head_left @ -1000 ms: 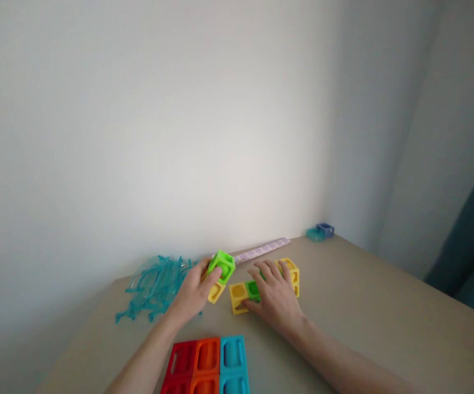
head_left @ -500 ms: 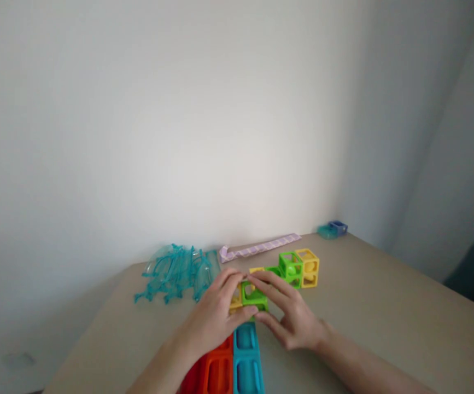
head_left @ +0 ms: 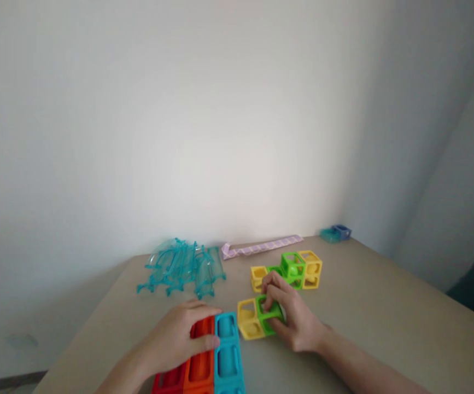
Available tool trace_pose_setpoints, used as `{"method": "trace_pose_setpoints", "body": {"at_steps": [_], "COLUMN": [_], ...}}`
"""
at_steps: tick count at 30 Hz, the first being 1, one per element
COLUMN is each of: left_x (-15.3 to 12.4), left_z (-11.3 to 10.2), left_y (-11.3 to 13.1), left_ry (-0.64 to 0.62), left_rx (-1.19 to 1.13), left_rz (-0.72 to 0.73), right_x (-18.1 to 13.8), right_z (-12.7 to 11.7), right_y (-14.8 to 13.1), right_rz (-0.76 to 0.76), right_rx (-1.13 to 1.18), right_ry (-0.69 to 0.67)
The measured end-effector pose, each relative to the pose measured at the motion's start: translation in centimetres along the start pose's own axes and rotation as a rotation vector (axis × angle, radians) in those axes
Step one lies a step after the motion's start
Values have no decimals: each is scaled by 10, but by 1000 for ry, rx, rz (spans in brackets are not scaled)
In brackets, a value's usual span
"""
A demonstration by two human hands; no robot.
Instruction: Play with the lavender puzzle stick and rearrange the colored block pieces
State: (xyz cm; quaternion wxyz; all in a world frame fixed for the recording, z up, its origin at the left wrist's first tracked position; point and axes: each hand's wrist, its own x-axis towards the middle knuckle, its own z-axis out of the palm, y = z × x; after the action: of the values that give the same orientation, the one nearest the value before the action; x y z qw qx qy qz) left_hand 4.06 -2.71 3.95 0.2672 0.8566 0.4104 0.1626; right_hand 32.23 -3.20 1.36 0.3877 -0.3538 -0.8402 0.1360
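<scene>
My right hand (head_left: pixel 290 317) pinches a green hollow block (head_left: pixel 268 312), with fingers at its top and thumb at its near side. A yellow hollow block (head_left: pixel 250 318) sits against the green one's left side. My left hand (head_left: pixel 179 336) is wrapped over the far end of an assembly of blocks, its thumb near the orange-blue seam. That assembly has red blocks (head_left: pixel 170 378), orange blocks (head_left: pixel 199 366) and blue blocks (head_left: pixel 227 358) side by side, cut off by the lower edge of the view. My left palm hides part of the red and orange blocks.
Behind my right hand stand more joined yellow and green blocks (head_left: pixel 293 269). Clear turquoise-edged track pieces (head_left: pixel 183 265) lie in a pile at the back left. A lilac checked strip (head_left: pixel 261 248) lies by the wall. A dark blue block (head_left: pixel 342 232) and a turquoise piece (head_left: pixel 330 235) are at the far corner.
My hands have moved apart. The right carries the green and yellow blocks slightly right and nearer; the left has let go of them and gripped the red, orange and blue assembly, now shifted left.
</scene>
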Motion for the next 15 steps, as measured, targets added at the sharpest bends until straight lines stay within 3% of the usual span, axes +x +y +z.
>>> {"method": "trace_pose_setpoints", "body": {"at_steps": [4, 10, 15], "left_x": [-3, -6, -7], "left_z": [2, -2, -8], "left_y": [-3, -8, -14], "left_ry": [1, -54, -82], "left_rx": [42, 181, 268], "left_rz": [15, 95, 126], "right_x": [1, 6, 10], "right_z": [13, 19, -2], "right_y": [0, -6, -26], "right_rz": [0, 5, -106], "right_rx": [-25, -97, -221], "right_ry": [-191, -220, -224]}}
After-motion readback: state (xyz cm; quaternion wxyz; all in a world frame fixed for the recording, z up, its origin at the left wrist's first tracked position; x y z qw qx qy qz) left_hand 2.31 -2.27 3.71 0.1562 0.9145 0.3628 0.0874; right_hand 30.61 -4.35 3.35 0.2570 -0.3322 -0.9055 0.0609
